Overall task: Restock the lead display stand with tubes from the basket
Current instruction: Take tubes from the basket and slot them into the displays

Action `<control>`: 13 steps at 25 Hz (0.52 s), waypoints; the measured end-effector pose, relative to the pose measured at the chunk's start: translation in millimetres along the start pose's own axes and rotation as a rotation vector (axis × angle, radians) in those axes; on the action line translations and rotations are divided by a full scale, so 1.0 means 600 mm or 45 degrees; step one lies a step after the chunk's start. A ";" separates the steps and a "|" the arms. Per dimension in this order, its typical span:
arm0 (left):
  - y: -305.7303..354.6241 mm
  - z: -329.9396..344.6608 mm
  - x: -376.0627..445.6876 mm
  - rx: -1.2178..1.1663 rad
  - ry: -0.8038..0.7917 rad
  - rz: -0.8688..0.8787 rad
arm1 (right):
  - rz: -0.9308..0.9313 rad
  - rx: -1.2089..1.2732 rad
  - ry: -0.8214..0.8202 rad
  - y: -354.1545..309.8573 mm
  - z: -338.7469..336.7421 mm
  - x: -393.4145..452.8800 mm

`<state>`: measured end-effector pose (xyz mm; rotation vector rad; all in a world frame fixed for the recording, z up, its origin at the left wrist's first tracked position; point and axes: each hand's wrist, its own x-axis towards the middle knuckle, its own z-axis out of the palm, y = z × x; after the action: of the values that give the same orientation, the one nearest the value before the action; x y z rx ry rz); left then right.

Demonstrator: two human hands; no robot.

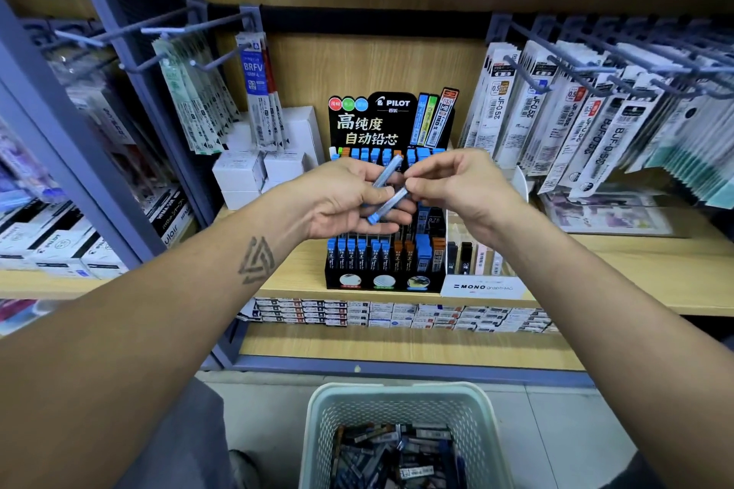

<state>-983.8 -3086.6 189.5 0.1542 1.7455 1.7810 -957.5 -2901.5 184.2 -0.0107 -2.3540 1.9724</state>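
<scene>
Left hand (349,202) cradles two clear blue-capped lead tubes (387,195), long axes diagonal. Right hand (456,187) pinches the lower tube's upper end. Black Pilot lead display stand (389,278) sits just behind and below; white plastic basket (401,395) on the floor.

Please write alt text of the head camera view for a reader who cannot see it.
The left hand holds two slim clear lead tubes and the right hand pinches one, in front of the black Pilot lead display stand on a wooden shelf. Below, on the floor, a pale perforated plastic basket holds more tubes.
</scene>
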 end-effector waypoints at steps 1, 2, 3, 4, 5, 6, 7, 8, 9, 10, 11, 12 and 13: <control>0.002 0.000 -0.001 -0.002 0.026 -0.017 | 0.021 0.076 0.029 -0.001 -0.010 0.001; 0.003 0.000 -0.001 -0.004 0.057 -0.026 | 0.026 0.134 0.041 -0.003 -0.018 0.001; 0.006 -0.001 -0.002 -0.011 0.090 -0.020 | 0.024 0.155 0.034 -0.006 -0.024 0.000; 0.009 -0.003 -0.001 -0.024 0.122 0.002 | 0.016 0.115 0.019 -0.007 -0.027 -0.001; 0.012 -0.004 -0.001 -0.041 0.153 0.031 | 0.002 0.024 0.006 -0.007 -0.027 -0.002; 0.014 -0.007 0.000 -0.051 0.183 0.063 | -0.009 -0.072 -0.013 -0.008 -0.024 -0.005; 0.016 -0.010 0.000 -0.035 0.208 0.098 | -0.012 -0.132 -0.044 -0.010 -0.019 -0.008; 0.018 -0.013 0.000 0.021 0.229 0.136 | -0.011 -0.164 -0.086 -0.012 -0.013 -0.010; 0.018 -0.015 -0.001 0.101 0.246 0.175 | -0.022 -0.205 -0.126 -0.013 -0.007 -0.010; 0.017 -0.017 -0.002 0.175 0.258 0.214 | -0.034 -0.257 -0.163 -0.016 0.001 -0.010; 0.015 -0.018 -0.004 0.220 0.268 0.248 | -0.036 -0.306 -0.194 -0.019 0.009 -0.009; 0.013 -0.018 -0.005 0.236 0.273 0.276 | -0.032 -0.332 -0.221 -0.020 0.017 -0.008; 0.012 -0.018 -0.006 0.227 0.270 0.298 | -0.033 -0.344 -0.243 -0.021 0.026 -0.006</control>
<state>-988.9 -3097.4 196.2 0.2615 2.1128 1.8582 -954.1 -2919.3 193.8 0.2007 -2.7075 1.6968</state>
